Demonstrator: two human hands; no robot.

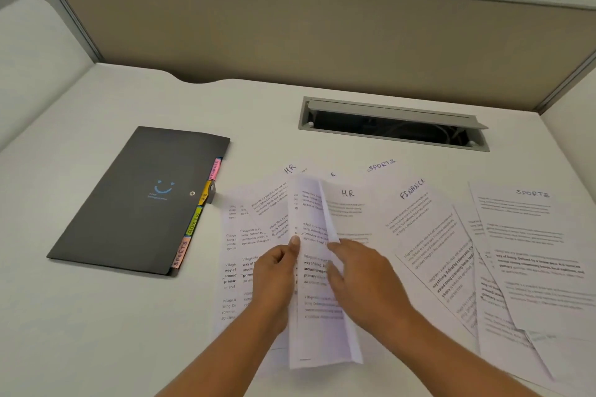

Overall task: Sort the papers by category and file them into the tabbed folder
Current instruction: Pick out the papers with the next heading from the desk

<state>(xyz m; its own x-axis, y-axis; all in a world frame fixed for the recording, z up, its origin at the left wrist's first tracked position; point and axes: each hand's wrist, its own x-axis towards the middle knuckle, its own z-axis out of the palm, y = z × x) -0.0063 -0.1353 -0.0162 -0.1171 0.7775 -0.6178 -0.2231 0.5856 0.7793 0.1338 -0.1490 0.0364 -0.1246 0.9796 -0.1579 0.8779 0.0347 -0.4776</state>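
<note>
Papers [419, 235] fanned across the white surface [96, 332], one sheet [319, 316] raised between both grips.
White printed pages overlap from the centre out to three o'clock, hand-lettered HR, FINANCE and SPORTS along their tops. The left grip [274, 271] pinches the sheet's left edge, thumb on top. The right grip [364, 274] lies over its bent right edge; whether it clasps I cannot tell. At nine o'clock the dark tabbed folder [138, 200] lies closed, its coloured tabs [193, 222] facing the pages.
</note>
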